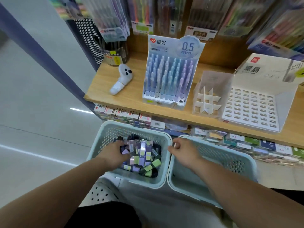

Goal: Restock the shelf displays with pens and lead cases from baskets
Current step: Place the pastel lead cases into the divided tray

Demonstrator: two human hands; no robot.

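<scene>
**Hands and Labels Obscured at Pen Shelf**

The grip of the left hand (113,153) is buried among the lead cases (143,155); what its fingers hold cannot be told. Whether the right hand (184,152) grasps the rim of the right basket (230,160) is unclear. Hanging pen packs (113,18) are blurred and cut by the top edge. Labels on boxes (125,113) under the shelf (102,83) are too small to read.

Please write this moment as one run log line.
left hand: in left basket, among lead cases | right hand: curled over right basket rim, grip unclear
</scene>
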